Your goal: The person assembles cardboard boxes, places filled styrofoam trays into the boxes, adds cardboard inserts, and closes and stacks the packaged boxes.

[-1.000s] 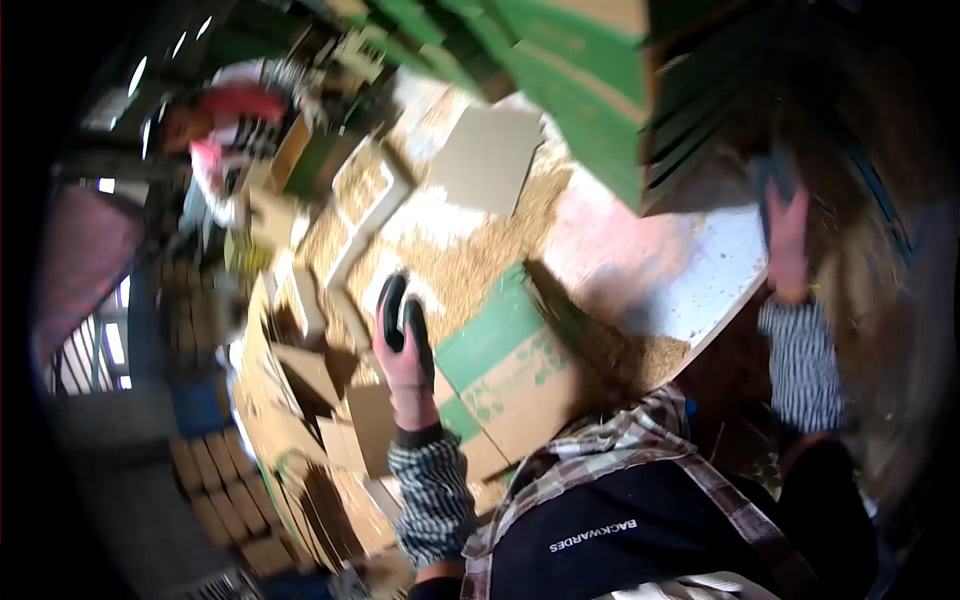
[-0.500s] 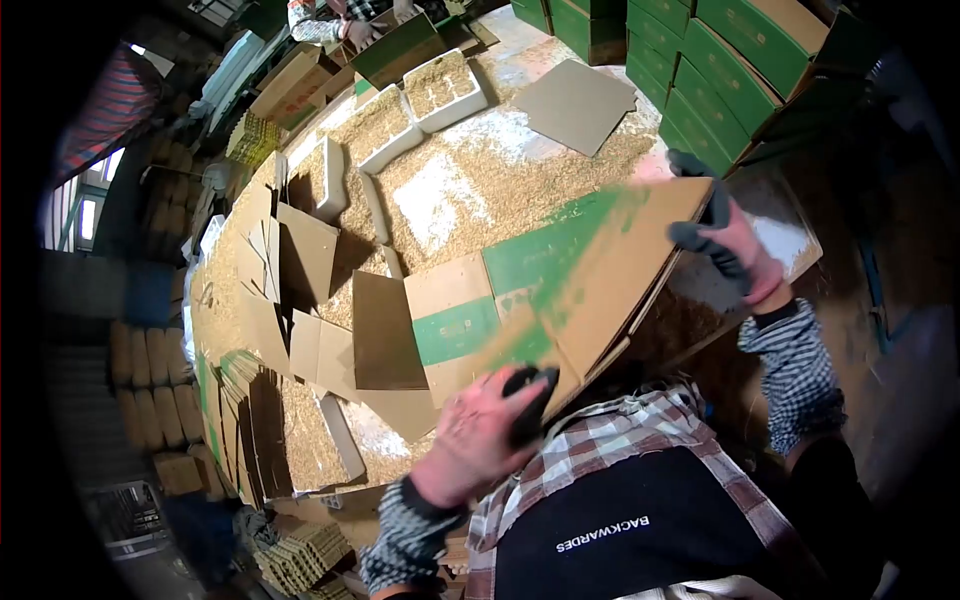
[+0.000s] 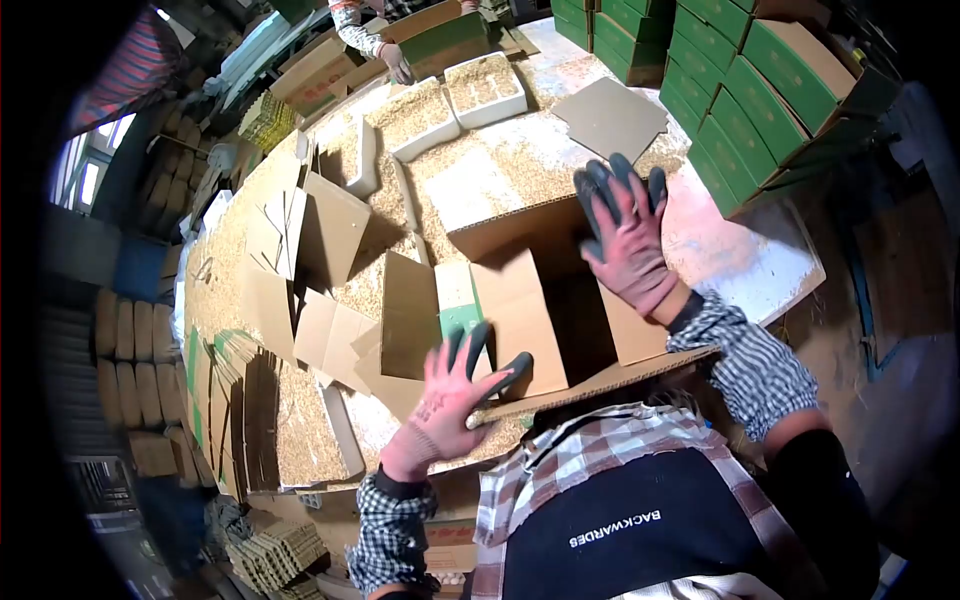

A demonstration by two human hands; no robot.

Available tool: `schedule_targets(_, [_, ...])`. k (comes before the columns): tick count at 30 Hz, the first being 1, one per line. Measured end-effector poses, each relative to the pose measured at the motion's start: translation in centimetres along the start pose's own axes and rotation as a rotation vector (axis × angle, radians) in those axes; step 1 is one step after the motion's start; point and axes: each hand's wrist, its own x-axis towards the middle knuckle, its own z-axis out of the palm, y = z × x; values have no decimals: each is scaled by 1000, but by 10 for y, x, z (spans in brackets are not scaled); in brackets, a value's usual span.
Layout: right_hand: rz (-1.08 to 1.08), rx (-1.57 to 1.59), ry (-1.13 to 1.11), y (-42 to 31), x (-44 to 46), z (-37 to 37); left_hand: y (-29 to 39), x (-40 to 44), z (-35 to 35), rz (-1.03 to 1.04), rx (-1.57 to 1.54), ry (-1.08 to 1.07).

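At the bench edge (image 3: 795, 287), left hand (image 3: 452, 395) and right hand (image 3: 632, 240), spread, flanked a carton (image 3: 530, 230), only end flaps (image 3: 518, 325) folded.

Big wht tabletop (image 3: 745, 250) w/ loose tan bits (image 3: 225, 305) over lots of it. Also on there: open brown box (image 3: 515, 315) nr the edge, wht trays (image 3: 492, 112), gray cardboard sheet (image 3: 610, 120), stacked green boxes (image 3: 728, 145), folded cardboard (image 3: 232, 420).

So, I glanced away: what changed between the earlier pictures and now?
The cardboard box, folded flat before, is now opened out. The right hand let go of its corner and moved left; the left hand spread its fingers. The green box stack and grey sheet stayed put.
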Motion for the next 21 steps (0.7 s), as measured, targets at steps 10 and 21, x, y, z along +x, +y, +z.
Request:
schedule_targets(10, [-261, 295, -616, -20, -60, -61, -47, 54, 138, -263, -1825, 813])
schedule_targets(21, [970, 1700, -273, 5, -163, 50, 19, 60, 14, 106, -474, 679])
